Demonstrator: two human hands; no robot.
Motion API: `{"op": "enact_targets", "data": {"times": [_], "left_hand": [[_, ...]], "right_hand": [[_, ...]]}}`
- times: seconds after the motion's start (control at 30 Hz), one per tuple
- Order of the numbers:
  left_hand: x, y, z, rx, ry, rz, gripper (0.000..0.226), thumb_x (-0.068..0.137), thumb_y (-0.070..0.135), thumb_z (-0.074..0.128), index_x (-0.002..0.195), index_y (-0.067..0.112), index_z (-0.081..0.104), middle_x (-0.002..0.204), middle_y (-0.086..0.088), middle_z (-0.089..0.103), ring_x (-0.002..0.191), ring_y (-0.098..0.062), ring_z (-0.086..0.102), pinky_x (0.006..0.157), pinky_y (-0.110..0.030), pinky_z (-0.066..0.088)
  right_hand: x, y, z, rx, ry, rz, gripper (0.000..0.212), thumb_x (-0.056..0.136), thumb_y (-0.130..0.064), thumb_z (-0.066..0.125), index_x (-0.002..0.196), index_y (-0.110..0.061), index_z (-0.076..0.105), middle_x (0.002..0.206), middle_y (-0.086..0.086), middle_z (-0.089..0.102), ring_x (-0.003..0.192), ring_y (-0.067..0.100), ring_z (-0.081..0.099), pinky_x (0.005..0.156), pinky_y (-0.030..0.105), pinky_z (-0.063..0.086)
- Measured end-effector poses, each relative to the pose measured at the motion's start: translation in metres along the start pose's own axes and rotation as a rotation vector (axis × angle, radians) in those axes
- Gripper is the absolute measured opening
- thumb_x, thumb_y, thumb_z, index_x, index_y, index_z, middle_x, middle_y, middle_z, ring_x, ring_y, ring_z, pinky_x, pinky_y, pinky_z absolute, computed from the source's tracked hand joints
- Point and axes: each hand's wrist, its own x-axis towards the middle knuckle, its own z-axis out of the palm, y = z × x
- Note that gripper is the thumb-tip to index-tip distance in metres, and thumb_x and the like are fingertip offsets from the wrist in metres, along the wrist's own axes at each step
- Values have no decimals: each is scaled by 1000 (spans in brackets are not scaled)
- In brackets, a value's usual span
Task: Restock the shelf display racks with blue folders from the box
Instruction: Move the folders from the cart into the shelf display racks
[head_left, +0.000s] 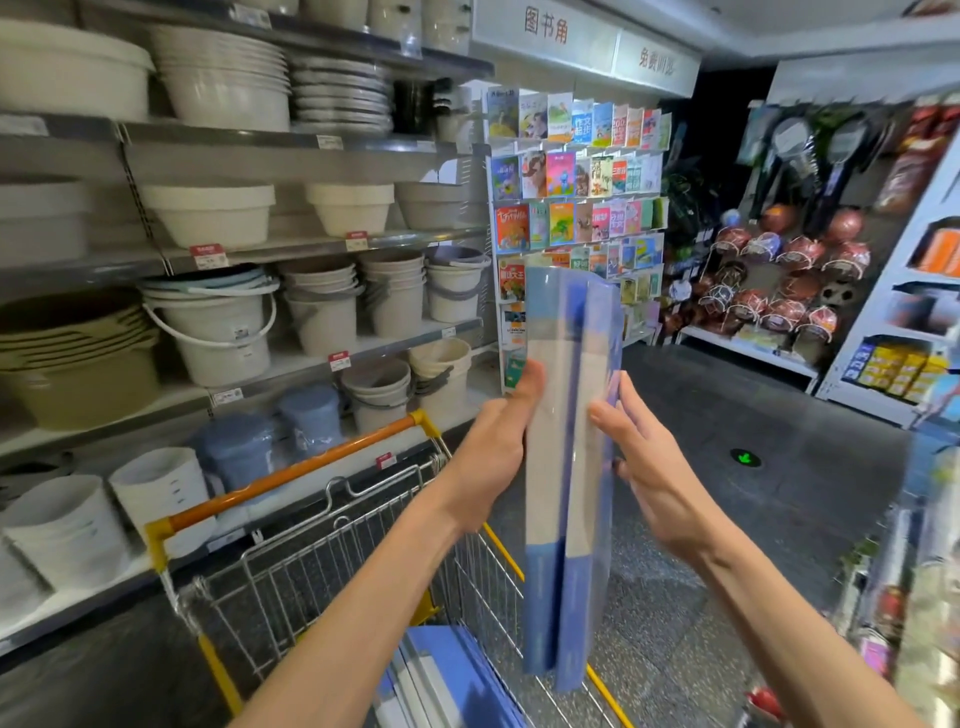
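where the blue folders (571, 415) stand: upright above the cart (291, 480)
left hand (493, 447): grips their left edge
right hand (654, 473): pinches their right edge, thumb in front

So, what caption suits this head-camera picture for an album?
A person's left hand and right hand hold blue folders upright over a cart, facing a book rack beside buckets.

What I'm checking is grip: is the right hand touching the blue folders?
Touching: the head view shows the right hand pinching the blue folders.
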Motion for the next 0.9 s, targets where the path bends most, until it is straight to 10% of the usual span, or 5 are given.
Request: {"op": "enact_targets", "data": {"times": [0.3,0.43,0.6,0.73,0.9], "left_hand": [[4,-3,4,62,-100,22,58,104,52,30,134,16,63,124,6,71,117,-5,65,93,-13,49],[9,-4,17,13,-149,-33,52,104,48,37,136,14,61,117,-9,71,104,-22,70,88,-33,58],[18,5,29,10,-217,-70,60,99,61,38,143,24,55,135,-9,65,117,-31,66,102,-47,53],[23,10,43,15,-270,-123,68,91,73,41,137,28,62,136,-21,60,117,-43,63,99,-45,54],[21,24,72,39,-203,-106,49,100,55,46,135,24,63,124,-11,70,97,-38,69,86,-41,60]], "right_hand": [[-4,-6,-5,-83,52,8,110,66,-76,66,157,-32,24,160,-15,30,144,4,33,120,40,23],[-11,-26,3,16,113,36,41,96,-38,43,114,-10,67,110,13,73,104,29,69,94,49,55],[-30,-52,-9,230,-11,88,72,88,-59,60,129,1,59,123,32,61,110,44,60,101,68,41],[-44,-61,-28,-141,133,-64,19,94,-9,64,113,-6,67,103,9,76,94,20,74,78,38,58],[-60,-89,-55,-150,204,-103,30,91,12,50,95,-11,69,74,-9,72,62,-1,64,55,17,50]]}}
